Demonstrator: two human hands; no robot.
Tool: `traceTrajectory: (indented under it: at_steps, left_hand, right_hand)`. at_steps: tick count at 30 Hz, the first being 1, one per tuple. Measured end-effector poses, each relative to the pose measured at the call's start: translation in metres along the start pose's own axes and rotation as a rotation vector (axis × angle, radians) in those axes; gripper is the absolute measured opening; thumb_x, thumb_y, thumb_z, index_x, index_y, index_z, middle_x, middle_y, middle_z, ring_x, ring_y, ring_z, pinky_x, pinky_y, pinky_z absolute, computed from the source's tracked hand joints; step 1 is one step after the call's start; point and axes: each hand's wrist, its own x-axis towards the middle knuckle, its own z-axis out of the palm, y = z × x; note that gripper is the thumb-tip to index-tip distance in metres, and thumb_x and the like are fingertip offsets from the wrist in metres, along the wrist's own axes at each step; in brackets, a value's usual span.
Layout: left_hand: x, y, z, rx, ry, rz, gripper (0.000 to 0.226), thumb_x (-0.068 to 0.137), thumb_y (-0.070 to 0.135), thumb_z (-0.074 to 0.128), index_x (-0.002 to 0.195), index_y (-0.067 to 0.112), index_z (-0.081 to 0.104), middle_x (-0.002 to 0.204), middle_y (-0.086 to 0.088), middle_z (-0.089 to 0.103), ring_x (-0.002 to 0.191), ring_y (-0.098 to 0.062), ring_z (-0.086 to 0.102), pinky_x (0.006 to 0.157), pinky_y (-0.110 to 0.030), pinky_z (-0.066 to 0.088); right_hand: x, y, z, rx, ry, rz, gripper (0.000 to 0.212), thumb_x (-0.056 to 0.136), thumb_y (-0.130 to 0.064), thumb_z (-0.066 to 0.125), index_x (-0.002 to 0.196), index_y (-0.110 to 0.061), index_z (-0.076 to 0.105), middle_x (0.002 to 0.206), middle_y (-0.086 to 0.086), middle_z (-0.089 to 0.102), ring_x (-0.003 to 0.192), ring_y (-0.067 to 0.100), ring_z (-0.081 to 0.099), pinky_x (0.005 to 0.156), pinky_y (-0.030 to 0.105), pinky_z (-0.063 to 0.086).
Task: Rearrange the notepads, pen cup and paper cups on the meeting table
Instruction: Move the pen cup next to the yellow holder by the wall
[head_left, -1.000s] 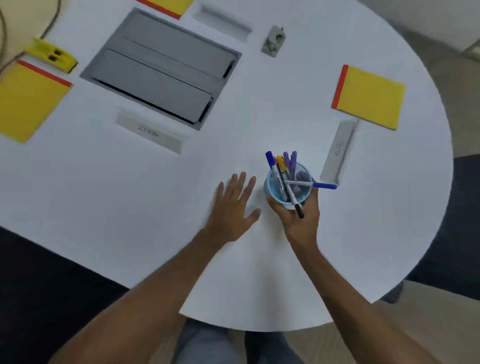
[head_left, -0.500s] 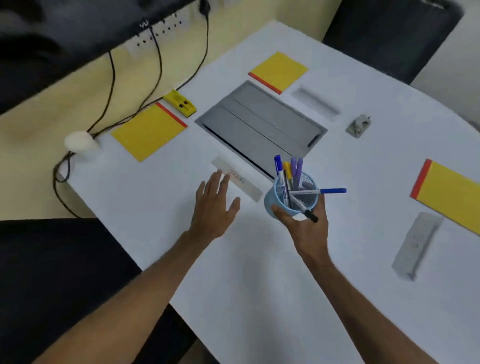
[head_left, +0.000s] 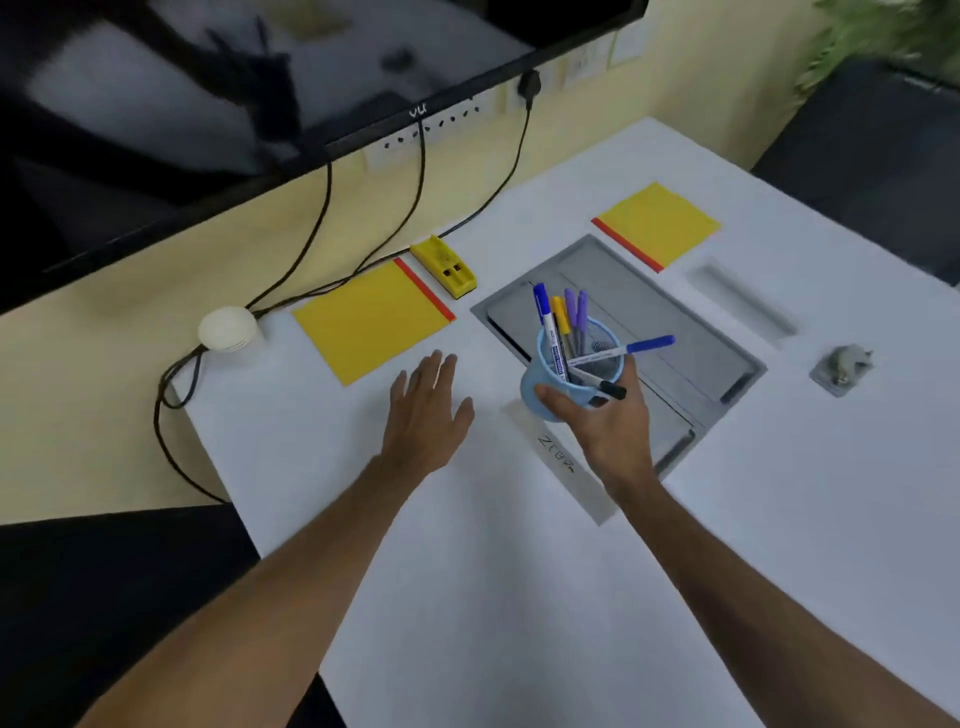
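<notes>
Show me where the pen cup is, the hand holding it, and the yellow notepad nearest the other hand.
pen cup (head_left: 532, 378), head view, its blue side wall above the thumb.
right hand (head_left: 613, 426), head view, back of the hand.
yellow notepad (head_left: 369, 322), head view, middle of its yellow cover.
</notes>
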Motion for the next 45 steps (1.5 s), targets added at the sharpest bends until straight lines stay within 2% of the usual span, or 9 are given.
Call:
traceTrajectory:
  at_steps: [3, 7, 10, 15, 21, 25, 29, 37, 45]
  left_hand:
    - [0.041, -0.012, 0.013, 0.059, -0.03, 0.008, 0.068, 0.099, 0.046, 0.044, 0.156, 0.016, 0.022, 0.164, -0.011, 0.022, 0.151, -0.026, 0.018, 0.122, -0.046, 0.014]
    - [0.092, -0.026, 0.035, 0.139, -0.062, -0.037, 0.073, 0.098, 0.056, 0.037, 0.158, 0.019, 0.016, 0.165, -0.011, 0.015, 0.153, -0.029, 0.01, 0.122, -0.05, 0.009]
    - [0.108, -0.035, 0.054, 0.172, -0.061, -0.045, 0.072, 0.098, 0.057, 0.036, 0.157, 0.018, 0.021, 0.164, -0.012, 0.02, 0.153, -0.029, 0.013, 0.122, -0.052, 0.01]
    - [0.111, -0.041, 0.071, 0.25, 0.027, -0.031, 0.071, 0.096, 0.06, 0.023, 0.154, 0.019, 0.028, 0.163, -0.012, 0.025, 0.151, -0.029, 0.017, 0.121, -0.053, 0.012]
    - [0.111, -0.043, 0.078, 0.262, 0.062, -0.021, 0.07, 0.097, 0.058, 0.018, 0.155, 0.02, 0.026, 0.164, -0.012, 0.022, 0.152, -0.03, 0.016, 0.121, -0.053, 0.014]
    - [0.112, -0.045, 0.079, 0.27, 0.058, -0.024, 0.071, 0.098, 0.059, 0.013, 0.157, 0.022, 0.021, 0.165, -0.011, 0.017, 0.153, -0.028, 0.012, 0.121, -0.053, 0.012]
    - [0.112, -0.043, 0.08, 0.264, 0.048, -0.025, 0.073, 0.096, 0.062, 0.007, 0.157, 0.023, 0.019, 0.166, -0.009, 0.014, 0.154, -0.027, 0.007, 0.121, -0.053, 0.011]
    - [0.116, -0.042, 0.079, 0.251, -0.008, -0.046, 0.076, 0.094, 0.065, 0.001, 0.159, 0.026, 0.008, 0.167, -0.007, 0.002, 0.154, -0.026, -0.004, 0.122, -0.052, 0.006]
    - [0.115, -0.045, 0.081, 0.243, -0.004, -0.049, 0.076, 0.095, 0.066, 0.005, 0.158, 0.026, 0.009, 0.167, -0.007, 0.003, 0.154, -0.026, -0.004, 0.122, -0.053, 0.006]
  right_hand:
    - [0.037, 0.008, 0.021, -0.048, -0.048, -0.008, 0.069, 0.069, -0.032, 0.089, 0.122, -0.047, 0.047, 0.109, -0.037, 0.063, 0.103, -0.009, 0.063, 0.081, 0.013, 0.054]
    - [0.09, 0.024, 0.046, -0.095, -0.081, 0.005, 0.064, 0.06, -0.054, 0.085, 0.109, -0.057, 0.044, 0.104, -0.04, 0.061, 0.1, -0.009, 0.062, 0.082, 0.018, 0.053]
    - [0.124, 0.04, 0.063, -0.128, -0.097, -0.008, 0.068, 0.061, -0.054, 0.086, 0.113, -0.051, 0.043, 0.105, -0.035, 0.059, 0.101, -0.004, 0.062, 0.085, 0.023, 0.055]
    - [0.169, 0.059, 0.087, -0.13, -0.087, -0.061, 0.069, 0.067, -0.042, 0.088, 0.121, -0.045, 0.045, 0.109, -0.034, 0.062, 0.1, -0.012, 0.062, 0.079, 0.011, 0.052]
    - [0.237, 0.076, 0.111, -0.106, 0.027, -0.101, 0.059, 0.068, -0.039, 0.086, 0.113, -0.041, 0.048, 0.11, -0.02, 0.065, 0.098, -0.003, 0.064, 0.085, 0.028, 0.057]
    - [0.289, 0.075, 0.134, -0.134, 0.006, -0.104, 0.069, 0.066, -0.043, 0.087, 0.119, -0.033, 0.045, 0.107, -0.022, 0.061, 0.095, -0.006, 0.061, 0.089, 0.03, 0.057]
    - [0.328, 0.075, 0.154, -0.168, -0.023, -0.089, 0.079, 0.064, -0.047, 0.086, 0.128, -0.026, 0.046, 0.114, -0.016, 0.058, 0.102, 0.004, 0.059, 0.093, 0.03, 0.055]
    - [0.352, 0.084, 0.181, -0.217, -0.088, -0.094, 0.082, 0.069, -0.044, 0.086, 0.135, -0.021, 0.044, 0.126, -0.008, 0.059, 0.11, 0.01, 0.057, 0.097, 0.033, 0.054]
    - [0.352, 0.089, 0.19, -0.246, -0.101, -0.077, 0.082, 0.071, -0.045, 0.085, 0.137, -0.021, 0.043, 0.129, -0.006, 0.06, 0.11, 0.011, 0.058, 0.096, 0.035, 0.055]
